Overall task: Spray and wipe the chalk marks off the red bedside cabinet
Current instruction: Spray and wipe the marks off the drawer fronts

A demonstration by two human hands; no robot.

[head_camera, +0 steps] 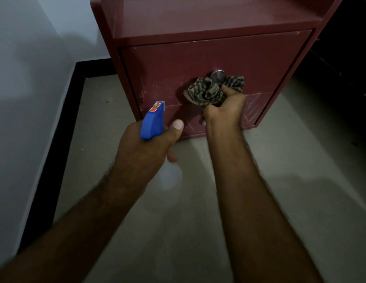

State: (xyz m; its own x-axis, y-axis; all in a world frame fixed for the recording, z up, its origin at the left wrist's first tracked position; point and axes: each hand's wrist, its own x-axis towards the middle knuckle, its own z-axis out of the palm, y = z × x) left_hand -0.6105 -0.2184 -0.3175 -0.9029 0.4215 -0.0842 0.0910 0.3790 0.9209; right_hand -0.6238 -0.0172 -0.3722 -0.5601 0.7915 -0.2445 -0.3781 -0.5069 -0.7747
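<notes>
The red bedside cabinet [266, 64] stands on the floor in front of me, two drawers facing me. White chalk marks [252, 111] streak the lower drawer's right side, and fainter specks dot the upper drawer's lower left. My right hand [225, 108] grips a bunched brown striped cloth [208, 90] against the upper drawer, just under its round metal knob [217, 76]. My left hand [145, 144] holds a spray bottle with a blue trigger head [152, 121], nozzle aimed at the cabinet's lower left front. The bottle's pale body [171, 176] hangs below my hand.
A white wall [24, 78] with a black skirting strip [61, 127] runs along the left. Grey floor [300, 180] spreads in front of the cabinet. A dark area [345, 58] lies to the cabinet's right. The lower drawer's knob [203, 121] is partly hidden by my right wrist.
</notes>
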